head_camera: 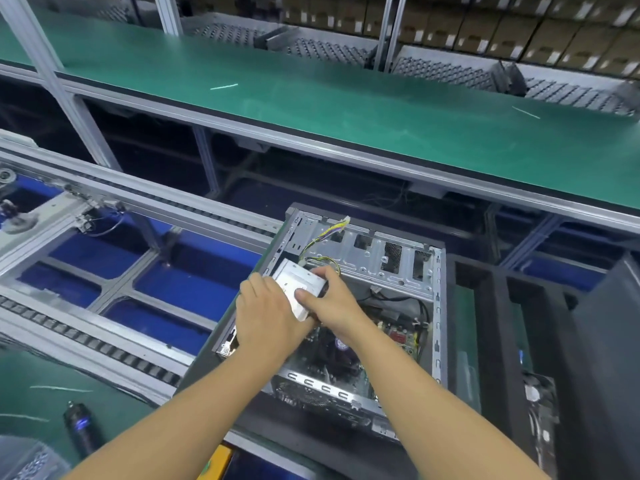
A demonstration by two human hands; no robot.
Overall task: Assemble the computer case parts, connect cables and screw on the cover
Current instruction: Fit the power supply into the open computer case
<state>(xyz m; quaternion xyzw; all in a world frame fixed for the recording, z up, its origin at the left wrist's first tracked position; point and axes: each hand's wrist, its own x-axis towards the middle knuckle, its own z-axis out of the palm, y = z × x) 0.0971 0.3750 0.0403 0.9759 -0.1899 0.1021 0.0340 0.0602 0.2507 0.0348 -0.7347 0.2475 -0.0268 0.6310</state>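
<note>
— Toward the left edge of the pallet (pixel 207 341), both hands grip the power supply (pixel 294 280) over the open computer case (pixel 374 261). The left hand (pixel 270 313) wraps round its near end and the right hand (pixel 334 296) pinches its top.

— Risk?

— Its yellow wires (pixel 320 239) could get trapped beneath it. A slip would likely drop it on the motherboard (pixel 398 336).

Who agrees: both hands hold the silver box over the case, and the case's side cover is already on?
Wrong on the cover. The left hand and right hand do hold the box over the case, but its side is open: the head view shows the board and cables inside.
</note>
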